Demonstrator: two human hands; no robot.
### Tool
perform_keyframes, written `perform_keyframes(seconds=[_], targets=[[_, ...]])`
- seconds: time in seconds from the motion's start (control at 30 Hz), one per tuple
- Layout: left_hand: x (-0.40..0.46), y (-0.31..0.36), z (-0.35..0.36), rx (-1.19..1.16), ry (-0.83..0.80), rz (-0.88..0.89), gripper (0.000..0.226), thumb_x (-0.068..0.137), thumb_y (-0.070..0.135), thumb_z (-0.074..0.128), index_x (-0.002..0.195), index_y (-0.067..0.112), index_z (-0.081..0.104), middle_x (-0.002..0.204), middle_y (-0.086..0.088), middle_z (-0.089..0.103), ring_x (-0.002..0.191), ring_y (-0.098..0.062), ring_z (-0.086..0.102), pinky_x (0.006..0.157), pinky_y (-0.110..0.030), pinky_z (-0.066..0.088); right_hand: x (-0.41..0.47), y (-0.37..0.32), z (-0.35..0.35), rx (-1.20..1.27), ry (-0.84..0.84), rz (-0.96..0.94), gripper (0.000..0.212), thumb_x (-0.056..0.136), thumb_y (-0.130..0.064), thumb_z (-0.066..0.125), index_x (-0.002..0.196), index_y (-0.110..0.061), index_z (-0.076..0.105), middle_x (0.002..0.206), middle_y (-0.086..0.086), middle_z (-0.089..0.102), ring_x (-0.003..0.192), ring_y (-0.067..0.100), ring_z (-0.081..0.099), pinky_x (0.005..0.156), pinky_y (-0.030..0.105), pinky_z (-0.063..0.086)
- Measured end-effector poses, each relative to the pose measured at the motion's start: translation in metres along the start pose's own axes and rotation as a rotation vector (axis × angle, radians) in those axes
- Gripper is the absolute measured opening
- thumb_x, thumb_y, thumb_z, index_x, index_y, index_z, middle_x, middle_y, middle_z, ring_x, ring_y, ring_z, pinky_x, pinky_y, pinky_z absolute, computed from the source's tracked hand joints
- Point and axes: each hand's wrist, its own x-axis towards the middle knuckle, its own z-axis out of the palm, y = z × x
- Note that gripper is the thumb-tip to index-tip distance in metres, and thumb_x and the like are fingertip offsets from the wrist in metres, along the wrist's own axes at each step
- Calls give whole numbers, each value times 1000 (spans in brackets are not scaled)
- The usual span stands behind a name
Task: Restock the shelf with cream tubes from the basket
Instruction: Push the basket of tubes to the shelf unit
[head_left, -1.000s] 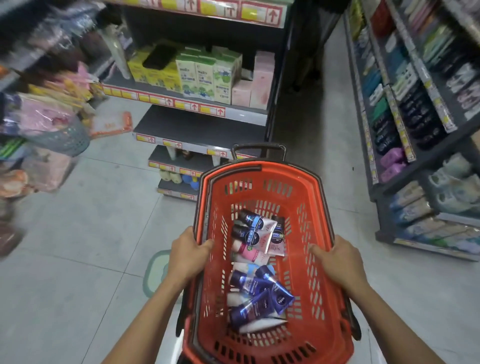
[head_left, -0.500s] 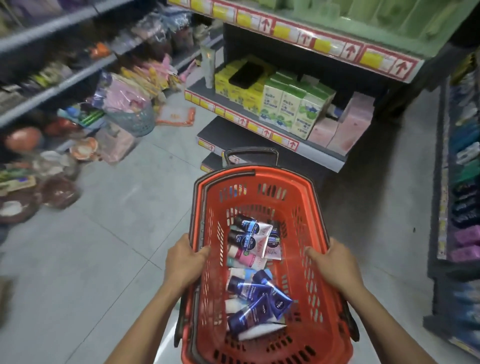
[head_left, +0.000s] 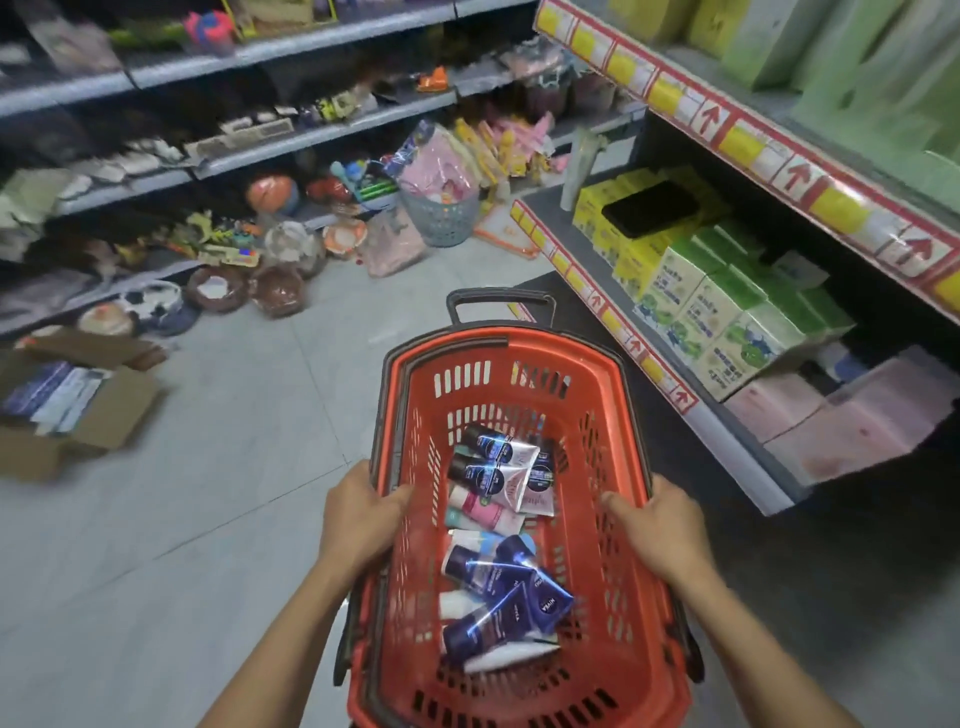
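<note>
Basket (head_left: 613, 415) swinging left with carrier; boxed-goods shelf (head_left: 623, 332) now close on right. Left hand (head_left: 358, 514) and right hand (head_left: 657, 525) clamp rims. Cream tubes (head_left: 498, 571) still inside, none shelved; restocking imminent.

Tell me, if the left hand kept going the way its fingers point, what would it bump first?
Probably the tubes in the basket: the left hand points inward over the rim. Depth is unclear.

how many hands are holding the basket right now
2. The left hand grips the left rim of the red basket, thumb hooked inside; the right hand grips the right rim opposite it. Neither touches the cream tubes lying inside.
</note>
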Motion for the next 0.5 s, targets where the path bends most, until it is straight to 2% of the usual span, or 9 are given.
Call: perform_keyframes(seconds=[0.07, 0.13, 0.2, 0.27, 0.3, 0.37, 0.5], targets=[[-8, 9, 10, -25, 49, -32, 29, 88, 48, 80, 104, 31, 61, 95, 8, 76, 76, -15, 78, 72, -37, 65, 19, -2, -11, -36, -23, -29, 36, 85, -48, 80, 84, -19, 58, 93, 15, 75, 90, 38, 71, 67, 36, 46], [-14, 14, 19, -43, 96, -60, 34, 89, 47, 79, 112, 28, 62, 95, 7, 75, 76, -14, 77, 67, -30, 61, 36, -5, -19, -54, -36, -77, 37, 83, -50, 81, 85, -17, 63, 90, 12, 76, 87, 36, 72, 68, 36, 51], [-20, 15, 25, -53, 145, -83, 37, 89, 49, 79, 112, 27, 62, 95, 7, 75, 77, -14, 76, 67, -29, 60, 50, -9, -23, -48, -68, -114, 36, 82, -48, 82, 90, -16, 69, 82, 4, 74, 74, 27, 71, 64, 34, 54], [-25, 13, 30, -73, 186, -117, 39, 87, 53, 79, 112, 28, 62, 95, 7, 75, 77, -14, 77, 69, -31, 61, 60, -14, -25, -61, -93, -138, 33, 83, -45, 83, 92, -16, 69, 74, -3, 68, 63, 15, 63, 56, 28, 46], [-26, 11, 33, -81, 200, -132, 40, 87, 54, 79, 112, 28, 62, 95, 8, 75, 76, -13, 77, 68, -31, 61, 64, -17, -24, -77, -101, -149, 35, 83, -46, 82, 93, -15, 69, 75, -2, 69, 63, 17, 63, 55, 28, 44], [-27, 6, 38, -80, 226, -144, 39, 87, 54, 79, 111, 28, 63, 94, 8, 75, 75, -12, 76, 64, -28, 60, 76, -20, -17, -99, -122, -157, 42, 83, -50, 81, 98, -13, 70, 85, 6, 75, 74, 26, 71, 61, 32, 49], [-17, -13, 42, -118, 243, -176, 29, 86, 54, 80, 94, 34, 62, 91, 11, 75, 74, -8, 75, 69, -34, 64, 92, -27, 11, -154, -146, -156, 59, 78, -59, 79, 112, -12, 69, 95, 12, 78, 87, 34, 75, 74, 41, 61]])
